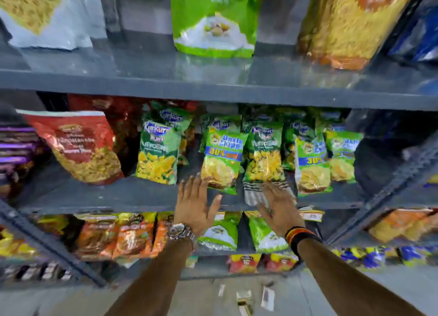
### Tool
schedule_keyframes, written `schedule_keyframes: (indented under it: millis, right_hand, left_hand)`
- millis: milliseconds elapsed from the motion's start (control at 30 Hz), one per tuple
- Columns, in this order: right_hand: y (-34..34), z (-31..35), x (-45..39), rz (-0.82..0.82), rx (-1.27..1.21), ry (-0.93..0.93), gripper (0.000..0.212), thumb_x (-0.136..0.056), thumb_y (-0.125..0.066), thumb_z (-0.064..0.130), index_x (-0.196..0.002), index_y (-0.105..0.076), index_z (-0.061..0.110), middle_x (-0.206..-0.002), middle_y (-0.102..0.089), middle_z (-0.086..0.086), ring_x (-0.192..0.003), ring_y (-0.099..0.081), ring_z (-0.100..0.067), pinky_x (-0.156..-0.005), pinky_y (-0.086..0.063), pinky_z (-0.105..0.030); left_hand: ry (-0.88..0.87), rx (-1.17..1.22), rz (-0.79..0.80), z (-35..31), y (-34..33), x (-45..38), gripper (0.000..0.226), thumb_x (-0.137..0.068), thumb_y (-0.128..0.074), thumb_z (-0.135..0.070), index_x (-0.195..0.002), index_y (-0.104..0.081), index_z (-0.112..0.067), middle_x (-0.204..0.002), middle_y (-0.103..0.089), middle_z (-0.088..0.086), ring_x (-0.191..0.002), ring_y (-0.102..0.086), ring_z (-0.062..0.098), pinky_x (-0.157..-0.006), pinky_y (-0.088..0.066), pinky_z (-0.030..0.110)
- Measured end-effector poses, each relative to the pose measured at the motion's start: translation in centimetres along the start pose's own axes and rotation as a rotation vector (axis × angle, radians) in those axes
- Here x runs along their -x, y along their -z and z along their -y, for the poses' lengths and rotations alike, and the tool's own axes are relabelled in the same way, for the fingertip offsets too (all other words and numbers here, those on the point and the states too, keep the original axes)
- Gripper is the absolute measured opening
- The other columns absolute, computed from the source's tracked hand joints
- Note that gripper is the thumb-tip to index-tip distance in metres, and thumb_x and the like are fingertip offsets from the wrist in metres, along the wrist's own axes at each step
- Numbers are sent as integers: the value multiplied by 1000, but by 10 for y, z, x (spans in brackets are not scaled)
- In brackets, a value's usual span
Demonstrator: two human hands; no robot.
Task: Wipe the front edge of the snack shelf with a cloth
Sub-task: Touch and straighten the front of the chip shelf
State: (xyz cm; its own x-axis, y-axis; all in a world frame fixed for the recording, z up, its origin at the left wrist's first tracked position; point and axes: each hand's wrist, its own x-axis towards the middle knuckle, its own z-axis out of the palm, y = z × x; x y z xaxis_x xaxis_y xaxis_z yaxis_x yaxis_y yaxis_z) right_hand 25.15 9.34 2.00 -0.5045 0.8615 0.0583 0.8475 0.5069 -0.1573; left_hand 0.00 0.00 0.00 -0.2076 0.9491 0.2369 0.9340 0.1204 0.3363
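The grey metal snack shelf (94,197) runs across the middle of the head view, and its front edge passes just under both hands. A grey-and-white striped cloth (252,193) lies on the shelf near that edge, below the green packets. My right hand (280,210) rests flat on the cloth with its fingers spread, covering the cloth's right part. My left hand (194,204) is open with the fingers apart. Its fingertips touch the bottom of a green Uncle Chipps packet (222,159). The picture is blurred by motion.
Green Kurkure packets (157,152) and a red namkeen bag (80,145) stand on the same shelf. A higher shelf (213,93) carries big bags, and a lower shelf holds orange packets (118,235). A slanted metal upright (388,185) crosses at the right. Paper scraps (246,299) lie on the floor.
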Motion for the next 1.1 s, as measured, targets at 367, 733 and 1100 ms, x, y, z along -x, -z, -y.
schedule_keyframes:
  millis: [367,733,1100]
  right_hand:
    - [-30,-17,-18,-161,12,147,48,-98,-34,57,-134,-53,30,-137,-52,3,-120,-51,-24,-99,-42,-45]
    - [-39,-34,-35,-152,45,366,47,-99,-36,59,-135,-52,34,-133,-53,6,-120,-50,-21,-98,-41,-39]
    - [-39,-24,-32,-122,121,325,54,-98,-28,61,-136,-53,31,-125,-60,1,-111,-56,-24,-89,-46,-40]
  left_hand:
    - [198,-128,61,38,-34,-7,93,-97,-5,-69,-164,-20,-6,-173,-14,15,-162,-11,30,-132,-6,48]
    - [31,-201,118,55,-33,-2,85,-100,-10,-62,-164,-18,-7,-174,-11,10,-162,-5,26,-132,-6,45]
    - [8,-143,148,57,-28,0,88,-97,-5,-64,-165,-13,-8,-174,-8,9,-162,-2,23,-133,-1,42]
